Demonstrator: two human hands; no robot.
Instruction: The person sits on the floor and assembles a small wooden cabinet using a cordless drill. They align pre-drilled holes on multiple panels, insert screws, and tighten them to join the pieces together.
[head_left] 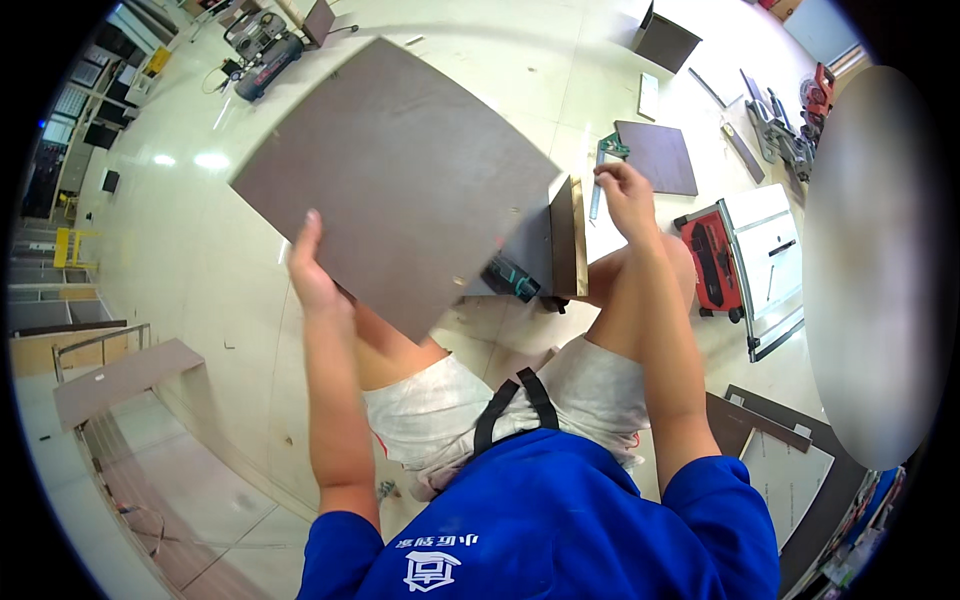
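My left hand [318, 278] grips a square brown panel [400, 170] by its left edge, thumb on the upper face and fingers underneath. The panel is tilted and hangs over my lap, hiding part of what lies below. To its right stands a brown board box [568, 240] between my knees, its edge facing up. A black and teal cordless drill [512, 278] shows below the panel's right side. Beyond the box, my right hand [630, 200] is raised with its fingers pinched; what they hold, if anything, I cannot make out. A green tool [613, 147] lies just past those fingers.
Another brown panel [660, 158] lies on the floor ahead to the right. A red-sided work stand [715, 260] is at my right, with a red saw [815, 95] farther off. An air compressor [265, 60] stands far left. Boards [790, 475] lie at lower right.
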